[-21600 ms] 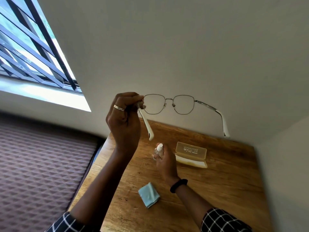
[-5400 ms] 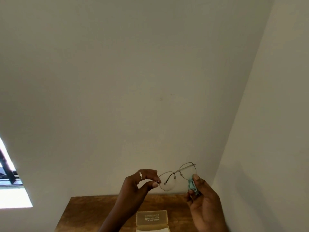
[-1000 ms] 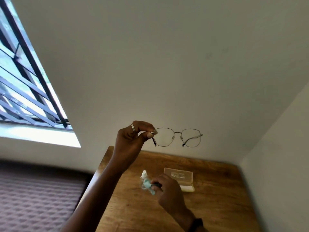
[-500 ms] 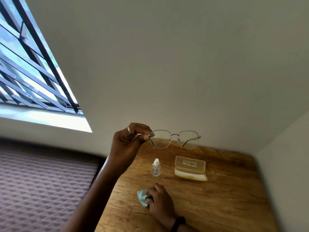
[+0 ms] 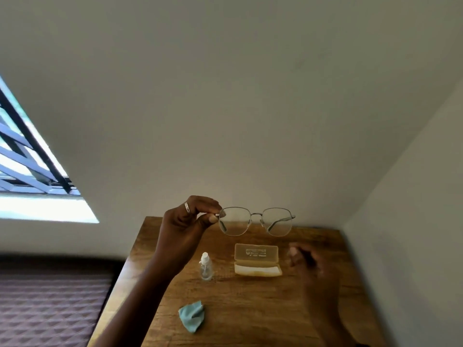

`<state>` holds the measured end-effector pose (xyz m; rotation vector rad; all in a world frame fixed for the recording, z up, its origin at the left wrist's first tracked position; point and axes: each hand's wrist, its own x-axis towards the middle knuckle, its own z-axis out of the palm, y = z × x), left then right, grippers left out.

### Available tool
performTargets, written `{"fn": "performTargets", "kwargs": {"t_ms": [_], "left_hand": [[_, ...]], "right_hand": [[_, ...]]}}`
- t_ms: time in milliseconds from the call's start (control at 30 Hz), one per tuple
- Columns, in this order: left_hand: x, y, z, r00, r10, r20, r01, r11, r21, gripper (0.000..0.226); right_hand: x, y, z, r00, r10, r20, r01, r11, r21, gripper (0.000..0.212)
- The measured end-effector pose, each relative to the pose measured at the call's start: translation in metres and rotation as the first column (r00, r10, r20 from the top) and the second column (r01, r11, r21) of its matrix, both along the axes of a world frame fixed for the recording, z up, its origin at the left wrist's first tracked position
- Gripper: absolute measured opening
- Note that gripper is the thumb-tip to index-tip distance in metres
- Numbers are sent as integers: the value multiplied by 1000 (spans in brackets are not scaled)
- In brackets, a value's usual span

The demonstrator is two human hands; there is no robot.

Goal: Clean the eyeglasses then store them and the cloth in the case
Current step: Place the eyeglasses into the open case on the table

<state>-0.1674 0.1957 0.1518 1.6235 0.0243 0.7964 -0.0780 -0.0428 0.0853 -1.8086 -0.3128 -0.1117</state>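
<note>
My left hand [image 5: 186,225] pinches the left corner of the thin metal eyeglasses [image 5: 255,221] and holds them up above the table, lenses facing me, temples folded in. The pale yellow case [image 5: 256,260] lies open on the wooden table [image 5: 250,309] just below them. The crumpled light blue cloth [image 5: 192,316] lies on the table near the front, with no hand on it. My right hand [image 5: 307,261] is blurred in the air to the right of the case, fingers loosely curled, holding nothing.
A small clear spray bottle [image 5: 206,266] with a white top stands left of the case. White walls close the table's back and right sides. A patterned purple surface [image 5: 50,309] lies left of the table, below a barred window [image 5: 30,166].
My right hand has let go of the cloth, which now lies on the table, and has moved up and right beside the case. The left hand still holds the glasses up.
</note>
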Motion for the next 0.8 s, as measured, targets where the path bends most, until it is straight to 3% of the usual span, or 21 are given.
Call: {"fn": "performTargets", "kwargs": {"t_ms": [100, 167, 300, 400, 533, 800], "left_hand": [[6, -9, 4, 1000, -22, -14, 22, 1000, 18, 12], [12, -15, 6, 998, -58, 20, 58, 998, 1, 4], [24, -27, 10, 993, -102, 55, 100, 994, 40, 5], [30, -39, 13, 990, -132, 57, 127, 988, 89, 5], [36, -49, 15, 985, -153, 75, 145, 984, 99, 13], [42, -65, 19, 980, -188, 69, 178, 975, 130, 7]], "right_hand": [[4, -16, 49, 997, -75, -10, 75, 965, 251, 19], [1, -24, 79, 1000, -23, -22, 29, 941, 338, 25], [-10, -36, 107, 998, 55, -14, -48, 951, 305, 26], [-11, -42, 111, 998, 39, -49, -25, 969, 246, 25], [-8, -49, 111, 993, -6, -115, 37, 962, 272, 30], [-6, -62, 108, 989, -31, -143, 69, 960, 273, 31]]}}
